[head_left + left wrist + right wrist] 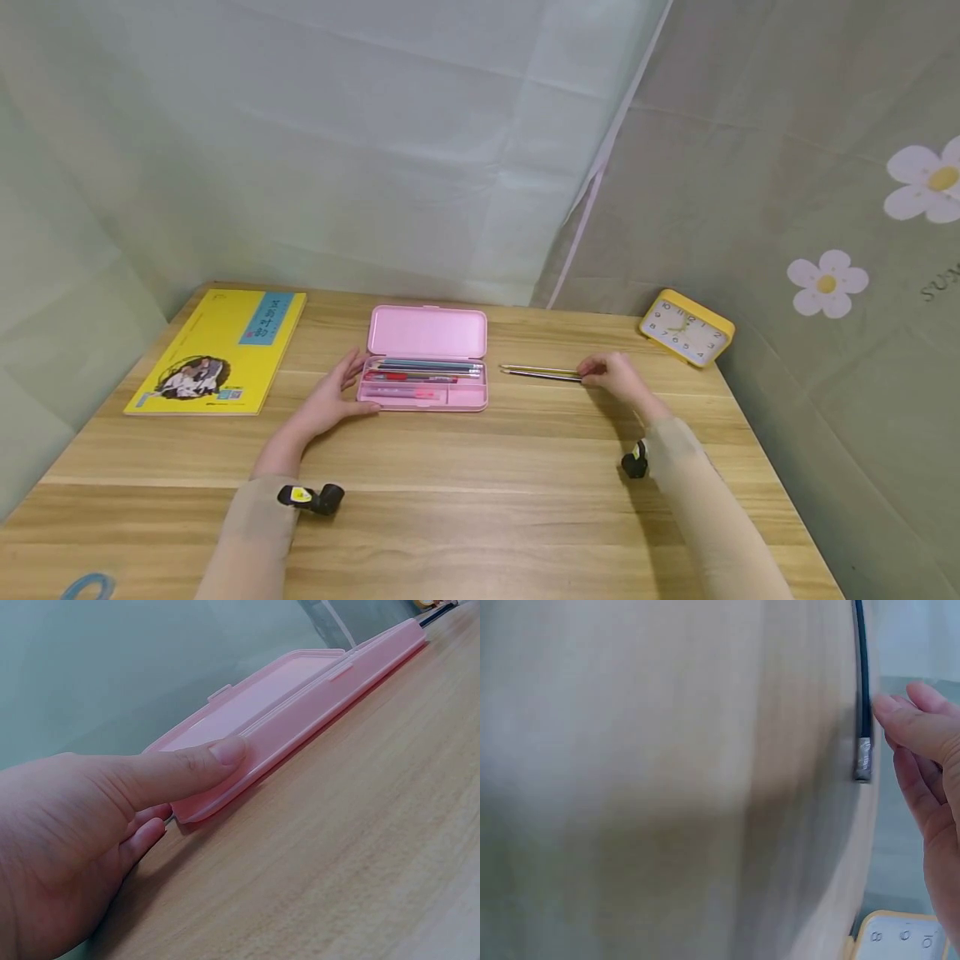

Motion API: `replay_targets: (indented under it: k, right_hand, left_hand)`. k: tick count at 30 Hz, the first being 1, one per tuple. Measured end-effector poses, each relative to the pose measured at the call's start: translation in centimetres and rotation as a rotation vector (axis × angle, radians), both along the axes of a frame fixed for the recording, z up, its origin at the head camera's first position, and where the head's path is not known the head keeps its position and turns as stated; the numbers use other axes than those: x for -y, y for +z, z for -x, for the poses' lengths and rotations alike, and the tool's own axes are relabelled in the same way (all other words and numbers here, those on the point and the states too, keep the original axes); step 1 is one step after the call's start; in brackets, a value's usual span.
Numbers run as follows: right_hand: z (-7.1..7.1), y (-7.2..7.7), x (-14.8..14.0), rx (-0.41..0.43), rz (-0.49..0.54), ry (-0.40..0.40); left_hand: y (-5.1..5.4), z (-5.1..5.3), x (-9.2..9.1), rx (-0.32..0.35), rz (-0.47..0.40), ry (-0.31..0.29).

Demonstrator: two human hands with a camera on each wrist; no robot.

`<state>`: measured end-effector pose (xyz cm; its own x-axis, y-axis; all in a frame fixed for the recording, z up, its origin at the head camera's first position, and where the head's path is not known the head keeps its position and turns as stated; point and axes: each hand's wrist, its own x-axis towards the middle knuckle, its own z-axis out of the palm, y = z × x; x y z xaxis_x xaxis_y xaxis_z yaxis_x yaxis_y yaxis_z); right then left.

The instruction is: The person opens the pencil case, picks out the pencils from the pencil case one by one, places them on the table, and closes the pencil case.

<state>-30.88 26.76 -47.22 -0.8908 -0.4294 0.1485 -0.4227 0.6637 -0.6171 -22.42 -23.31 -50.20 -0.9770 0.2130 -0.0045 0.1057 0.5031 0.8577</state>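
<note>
A pink pencil case (427, 332) lies with its lid raised, holding several pencils and pens (420, 367). My left hand (330, 400) holds its left end: in the left wrist view, the thumb of that hand (90, 817) lies along the case's front wall (330, 697), fingers partly hidden at the end. To the right of the case, a yellowish pencil (536, 368) and a dark pencil (551, 377) lie side by side. My right hand's (615, 375) fingertips are at their right ends. In the right wrist view the thumb of this hand (930, 757) is beside the dark pencil (864, 690).
A yellow book (217, 350) lies at the table's left. At the back right stands a yellow alarm clock (686, 329), also partly seen at the bottom of the right wrist view. Part of a blue loop (90, 583) shows at the front left. Curtains hang behind the wooden table (465, 517).
</note>
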Motion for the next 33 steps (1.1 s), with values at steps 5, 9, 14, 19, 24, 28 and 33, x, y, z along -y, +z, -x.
replay_targets:
  k: [5, 9, 14, 19, 24, 28, 33]
  right_hand:
    - [0.1, 1.1, 0.9, -0.025, -0.017, -0.027]
    - [0.3, 2.2, 2.2, -0.045, -0.016, -0.019]
    - [0.5, 3.4, 4.5, -0.046, 0.007, 0.018]
    - [1.1, 3.9, 7.4, -0.072, 0.030, 0.060]
    - [1.3, 4.2, 10.5, -0.077, 0.055, 0.117]
    - [1.3, 4.4, 12.7, -0.067, 0.057, 0.152]
    - [1.2, 4.1, 15.0, -0.056, 0.053, 0.211]
  left_hand:
    - [-0.1, 0.0, 0.0, 0.001, -0.001, 0.002]
    - [-0.4, 0.1, 0.1, -0.006, -0.001, 0.001]
    - [-0.6, 0.2, 0.1, -0.012, -0.004, 0.001]
    - [-0.6, 0.2, 0.2, -0.008, 0.000, 0.005]
    - [-0.5, 0.1, 0.1, -0.005, -0.008, 0.005]
    - [-0.5, 0.1, 0.1, -0.005, -0.010, 0.006]
    - [-0.5, 0.0, 0.1, -0.007, -0.011, 0.005]
